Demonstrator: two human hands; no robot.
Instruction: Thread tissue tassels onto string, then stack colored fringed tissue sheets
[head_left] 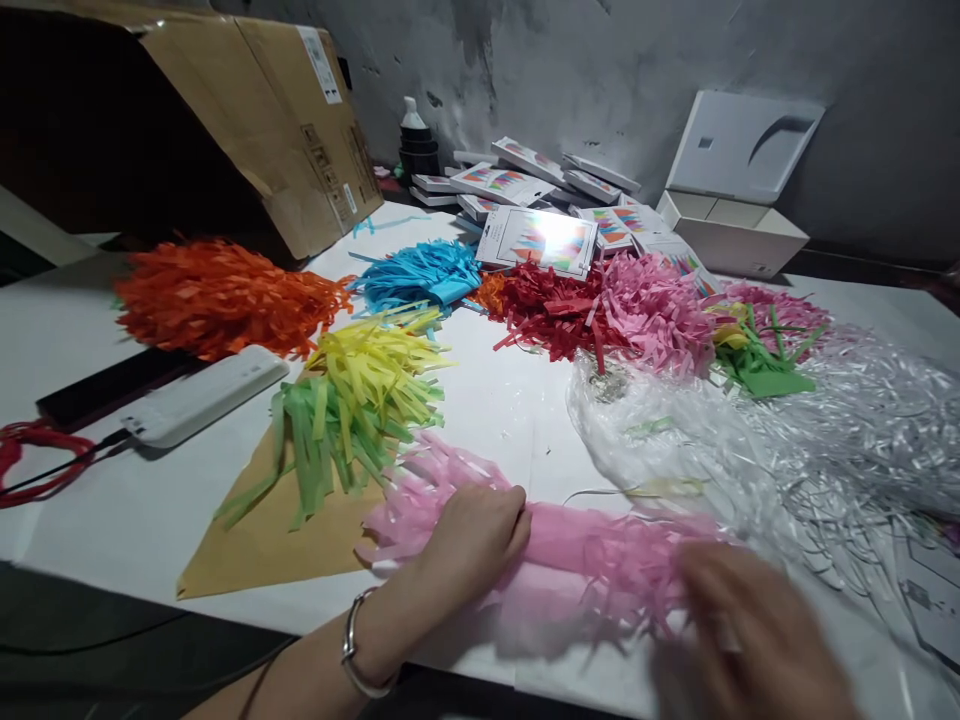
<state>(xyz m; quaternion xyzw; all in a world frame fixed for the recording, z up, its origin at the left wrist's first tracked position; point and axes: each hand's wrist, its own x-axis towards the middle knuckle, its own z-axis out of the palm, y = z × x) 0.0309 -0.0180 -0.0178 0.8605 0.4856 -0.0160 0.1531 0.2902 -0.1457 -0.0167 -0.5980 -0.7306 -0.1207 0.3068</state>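
Note:
A pink tissue paper tassel (562,538), fringed at both ends with an uncut band in the middle, lies across the front of the table. My left hand (474,530), a silver bangle on its wrist, is closed on the tassel left of the middle band. My right hand (750,630) is smeared by motion at the right fringe; whether its fingers hold any strands cannot be made out. Beyond my left hand, yellow tassels (367,365) and green tassels (322,430) lie partly over a brown paper sheet (247,545).
Orange (225,295), blue (424,272), red (555,310) and pink bundles (656,305) line the back. Silvery strands (885,430) and clear plastic (645,430) spread at right. Behind stand flat printed boxes (536,240), a carton (300,130) and a white box (731,235). A white power bank (206,395) lies left.

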